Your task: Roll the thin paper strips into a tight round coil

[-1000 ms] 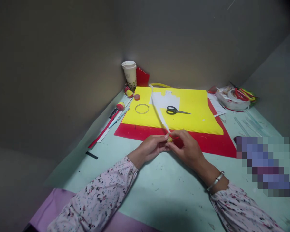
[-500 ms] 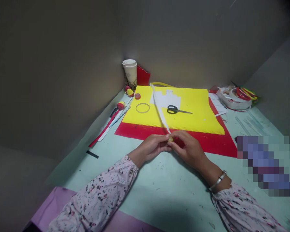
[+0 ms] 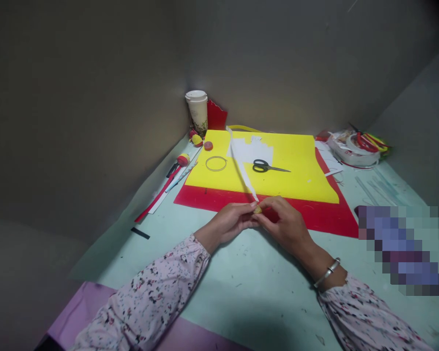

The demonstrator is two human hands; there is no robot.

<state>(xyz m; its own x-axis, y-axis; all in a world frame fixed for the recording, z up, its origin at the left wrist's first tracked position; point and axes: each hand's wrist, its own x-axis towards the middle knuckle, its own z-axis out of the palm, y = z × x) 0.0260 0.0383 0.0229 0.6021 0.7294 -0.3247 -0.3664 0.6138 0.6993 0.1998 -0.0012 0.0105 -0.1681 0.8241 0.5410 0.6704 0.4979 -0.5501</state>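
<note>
My left hand (image 3: pixel 233 222) and my right hand (image 3: pixel 287 225) meet over the near edge of the red sheet. Between their fingertips is a small yellowish, rough-looking piece (image 3: pixel 257 210), partly covered by the fingers. A long white strip (image 3: pixel 241 166) runs from the fingertips away across the yellow sheet (image 3: pixel 296 151). Its near end reaches the left fingertips; how it joins the small piece is hidden. Both hands are closed in a pinch. Black-handled scissors (image 3: pixel 265 166) lie beyond my hands on the yellow sheet, beside white paper (image 3: pixel 254 150).
A thin ring (image 3: pixel 216 164) and a small red disc (image 3: pixel 208 146) rest on the yellow sheet. At the back left stands a lidded paper cup (image 3: pixel 196 111). Red strips (image 3: pixel 157 197) lie at left. A bag of tape rolls (image 3: pixel 356 148) sits at the right, with a blurred-out patch (image 3: pixel 402 253) nearer.
My right wrist and bracelet have shifted very slightly left. The right fingers have turned a little, and more of the yellowish piece shows. Everything else stays put.
</note>
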